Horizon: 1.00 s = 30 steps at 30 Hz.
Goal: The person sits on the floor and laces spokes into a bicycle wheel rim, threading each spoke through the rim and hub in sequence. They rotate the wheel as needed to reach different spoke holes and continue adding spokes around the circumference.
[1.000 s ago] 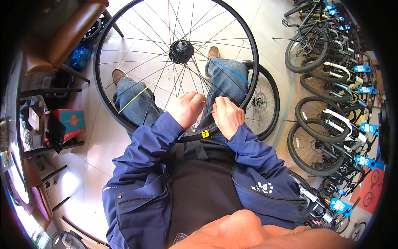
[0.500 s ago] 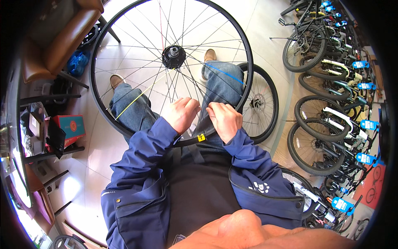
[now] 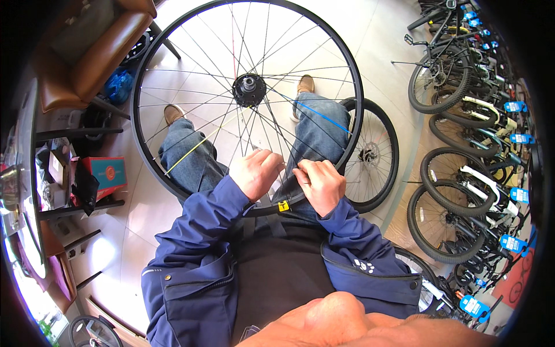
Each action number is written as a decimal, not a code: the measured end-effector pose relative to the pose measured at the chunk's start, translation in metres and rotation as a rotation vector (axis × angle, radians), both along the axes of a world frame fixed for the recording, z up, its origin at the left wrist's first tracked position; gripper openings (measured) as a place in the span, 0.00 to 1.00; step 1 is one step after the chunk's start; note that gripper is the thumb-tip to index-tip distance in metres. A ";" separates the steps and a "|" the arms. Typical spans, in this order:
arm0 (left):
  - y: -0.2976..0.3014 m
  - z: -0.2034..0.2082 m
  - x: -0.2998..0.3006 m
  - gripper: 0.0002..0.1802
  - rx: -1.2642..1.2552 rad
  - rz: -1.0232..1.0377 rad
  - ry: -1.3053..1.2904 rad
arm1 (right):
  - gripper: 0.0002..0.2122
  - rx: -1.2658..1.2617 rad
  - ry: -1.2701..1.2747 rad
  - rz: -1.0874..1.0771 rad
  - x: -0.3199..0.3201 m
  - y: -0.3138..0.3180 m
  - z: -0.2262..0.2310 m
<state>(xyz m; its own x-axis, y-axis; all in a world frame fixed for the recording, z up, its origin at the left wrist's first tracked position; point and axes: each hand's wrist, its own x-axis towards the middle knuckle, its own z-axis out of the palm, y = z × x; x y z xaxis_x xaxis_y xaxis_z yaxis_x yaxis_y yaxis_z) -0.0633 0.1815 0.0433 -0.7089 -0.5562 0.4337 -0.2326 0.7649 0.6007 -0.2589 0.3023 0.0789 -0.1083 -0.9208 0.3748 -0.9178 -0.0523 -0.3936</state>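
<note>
A bare bicycle wheel with a black rim (image 3: 136, 115) rests upright-tilted over my lap, between my knees. Its black hub (image 3: 249, 89) sits toward the far side. Most spokes are black; one yellow spoke (image 3: 202, 143), one blue spoke (image 3: 324, 117) and a thin red spoke (image 3: 233, 46) stand out. My left hand (image 3: 256, 174) is closed, fingers pinched at spokes near the close part of the rim. Just to its right, my right hand (image 3: 321, 184) is also closed on spokes, its fingertips partly hidden. Between both wrists, a yellow sticker (image 3: 283, 206) shows on the rim.
Another wheel with a tyre (image 3: 393, 150) stands behind my right knee. Parked bicycles (image 3: 442, 214) with blue tags line the right side. At left are a brown leather chair (image 3: 107, 55), a blue plastic bag (image 3: 118, 85) and a red-and-teal box (image 3: 108, 174).
The whole scene has shifted slightly down and right in the view. Both hands stay at the spokes, with the right fingers now bent a little differently.
</note>
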 end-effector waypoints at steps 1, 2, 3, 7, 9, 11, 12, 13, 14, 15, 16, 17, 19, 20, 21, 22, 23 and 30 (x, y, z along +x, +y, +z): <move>0.000 0.001 0.000 0.10 -0.002 0.001 -0.005 | 0.12 -0.002 -0.014 0.000 0.000 0.000 0.000; 0.000 0.002 0.001 0.10 -0.001 0.003 -0.002 | 0.13 -0.009 -0.010 0.006 0.000 0.000 0.001; 0.000 0.003 0.001 0.11 -0.001 0.005 0.002 | 0.13 -0.013 -0.013 0.009 -0.001 -0.001 0.001; 0.000 0.007 0.001 0.12 0.013 -0.002 0.009 | 0.12 -0.010 -0.045 0.022 -0.002 -0.003 0.000; 0.000 0.008 0.001 0.12 0.011 -0.005 0.023 | 0.12 -0.018 -0.064 0.036 -0.003 -0.005 -0.001; 0.000 0.010 0.001 0.13 0.001 -0.006 0.035 | 0.12 -0.020 -0.094 0.049 -0.004 -0.006 -0.003; 0.000 0.011 0.001 0.12 0.004 0.001 0.047 | 0.12 -0.014 -0.094 0.051 -0.004 -0.007 -0.004; -0.001 0.012 0.001 0.11 0.006 0.007 0.060 | 0.12 -0.008 -0.102 0.050 -0.004 -0.007 -0.005; 0.000 0.013 0.000 0.10 0.012 0.015 0.072 | 0.12 -0.001 -0.110 0.049 -0.005 -0.007 -0.006; 0.000 0.014 0.001 0.10 0.013 0.015 0.066 | 0.11 0.007 -0.106 0.055 -0.005 -0.007 -0.006; 0.000 0.014 0.001 0.11 0.015 0.014 0.067 | 0.11 0.008 -0.105 0.060 -0.006 -0.007 -0.007; 0.000 0.015 0.001 0.11 0.017 0.014 0.070 | 0.11 0.009 -0.103 0.064 -0.006 -0.008 -0.008; 0.000 0.016 0.002 0.11 0.019 0.007 0.090 | 0.12 0.020 -0.109 0.068 -0.007 -0.007 -0.008; 0.000 0.016 0.004 0.12 0.032 0.003 0.088 | 0.12 0.021 -0.113 0.073 -0.007 -0.008 -0.009; 0.000 0.017 0.006 0.12 0.043 -0.003 0.086 | 0.12 0.020 -0.116 0.076 -0.008 -0.008 -0.009; 0.000 0.017 0.006 0.12 0.055 -0.009 0.089 | 0.12 0.028 -0.129 0.075 -0.008 -0.008 -0.010; 0.000 0.017 0.006 0.12 0.050 -0.012 0.079 | 0.12 0.031 -0.138 0.078 -0.008 -0.008 -0.010; -0.001 0.016 0.001 0.13 -0.016 0.011 0.031 | 0.12 0.011 -0.089 0.091 -0.009 -0.007 -0.006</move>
<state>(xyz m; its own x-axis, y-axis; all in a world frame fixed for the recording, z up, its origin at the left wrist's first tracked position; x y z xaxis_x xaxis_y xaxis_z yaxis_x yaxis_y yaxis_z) -0.0625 0.1804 0.0596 -0.6885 -0.5572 0.4642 -0.2227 0.7716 0.5959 -0.2680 0.2952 0.0731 -0.0563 -0.9323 0.3572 -0.8709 -0.1291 -0.4742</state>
